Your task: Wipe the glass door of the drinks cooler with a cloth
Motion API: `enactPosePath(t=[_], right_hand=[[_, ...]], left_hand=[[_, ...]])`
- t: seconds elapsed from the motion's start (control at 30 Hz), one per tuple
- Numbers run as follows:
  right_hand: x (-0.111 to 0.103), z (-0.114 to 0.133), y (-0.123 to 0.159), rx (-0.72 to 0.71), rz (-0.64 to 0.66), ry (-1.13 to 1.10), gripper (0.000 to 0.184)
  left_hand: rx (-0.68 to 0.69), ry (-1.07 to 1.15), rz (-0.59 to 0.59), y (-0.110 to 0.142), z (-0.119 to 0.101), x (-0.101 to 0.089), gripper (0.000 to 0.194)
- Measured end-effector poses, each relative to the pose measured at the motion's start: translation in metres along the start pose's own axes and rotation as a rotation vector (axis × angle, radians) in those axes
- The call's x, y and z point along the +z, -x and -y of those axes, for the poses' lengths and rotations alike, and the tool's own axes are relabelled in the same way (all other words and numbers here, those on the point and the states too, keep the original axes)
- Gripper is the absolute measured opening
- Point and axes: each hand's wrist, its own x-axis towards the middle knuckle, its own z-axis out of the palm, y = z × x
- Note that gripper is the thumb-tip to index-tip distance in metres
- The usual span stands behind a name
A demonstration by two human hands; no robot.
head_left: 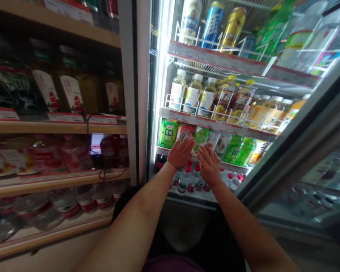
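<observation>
Single head-worn view, looking forward and slightly down from the person's own height. It faced an open drinks cooler (215,113) at arm's reach, lit shelves filling centre and right. Wooden store shelving (56,128) ran off to the left; the open glass door (308,151) crossed the right edge. Both forearms entered from below.

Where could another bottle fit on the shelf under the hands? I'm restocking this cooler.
Little room: the left hand and right hand cover the shelf's middle, with a green carton left and green bottles right. A possible slot behind the hands is hidden.
</observation>
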Motion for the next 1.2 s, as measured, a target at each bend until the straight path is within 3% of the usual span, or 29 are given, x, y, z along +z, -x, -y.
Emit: enactPosePath(t=[0.2, 0.3, 0.4, 0.53, 0.8, 0.87, 1.03, 1.1, 1.2], right_hand=[[0.000, 0.002, 0.015, -0.116, 0.094, -0.038, 0.056], [-0.002, -0.007, -0.006, -0.029, -0.004, -0.017, 0.056], [-0.004, -0.011, -0.025, 0.064, -0.090, -0.002, 0.057], [-0.005, -0.009, -0.038, 0.056, -0.125, -0.004, 0.059], [-0.009, -0.017, -0.127, 0.006, -0.187, -0.015, 0.055], [-0.009, -0.016, -0.118, -0.008, -0.184, -0.017, 0.055], [-0.007, -0.012, -0.063, -0.029, -0.126, 0.002, 0.057], [-0.007, -0.012, -0.069, -0.042, -0.120, -0.001, 0.057], [-0.009, -0.011, -0.103, -0.027, -0.135, -0.013, 0.058]], left_hand=[[-0.007, 0.008, 0.031, 0.001, 0.001, 0.000, 0.055], [0.001, 0.004, -0.005, 0.001, 0.001, 0.000, 0.055], [-0.010, 0.016, 0.038, 0.001, 0.001, -0.001, 0.055], [-0.011, 0.015, 0.055, 0.001, 0.001, -0.001, 0.054], [0.024, -0.028, -0.071, -0.001, 0.002, -0.003, 0.050], [0.025, -0.028, -0.064, -0.001, 0.002, -0.002, 0.050], [0.010, -0.034, 0.010, 0.000, 0.003, 0.000, 0.054], [0.011, -0.031, -0.008, 0.001, 0.003, 0.001, 0.054], [0.018, -0.021, -0.054, 0.002, 0.004, 0.002, 0.057]])
